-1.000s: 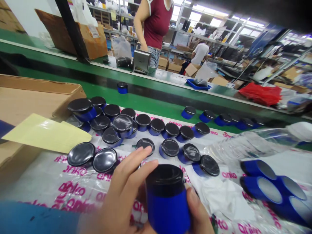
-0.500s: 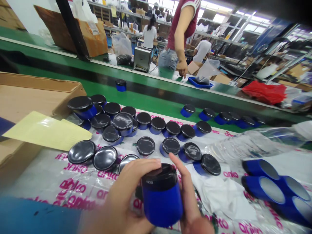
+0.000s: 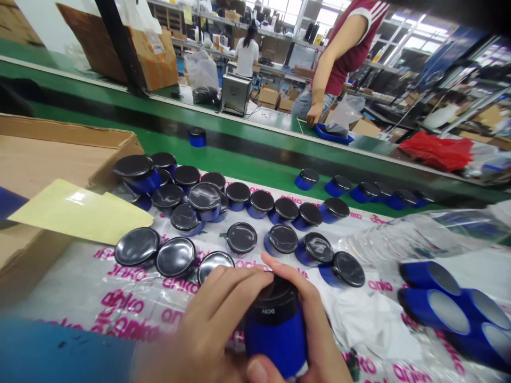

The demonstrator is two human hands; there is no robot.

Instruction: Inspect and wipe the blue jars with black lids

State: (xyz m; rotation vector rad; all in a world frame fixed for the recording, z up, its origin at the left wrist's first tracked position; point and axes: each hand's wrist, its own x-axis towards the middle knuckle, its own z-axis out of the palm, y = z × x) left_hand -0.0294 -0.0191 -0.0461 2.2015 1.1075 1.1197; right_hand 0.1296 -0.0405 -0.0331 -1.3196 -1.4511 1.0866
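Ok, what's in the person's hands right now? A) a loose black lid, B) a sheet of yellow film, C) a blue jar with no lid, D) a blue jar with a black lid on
D: the left hand and right hand grip the blue jar, whose black lid sits on top.

The worktop (image 3: pixel 131 303) is spread with a clear plastic sheet printed in pink "anko" lettering, with a green strip along its far side; blue jars with black lids (image 3: pixel 259 205) stand in loose rows on the sheet; black discs (image 3: pixel 137 246) lie flat near the front; open blue jar bodies (image 3: pixel 433 311) lie on their sides at the right end, beside crumpled clear film (image 3: pixel 415 236); a cardboard box (image 3: pixel 59 154) sits at the left end.
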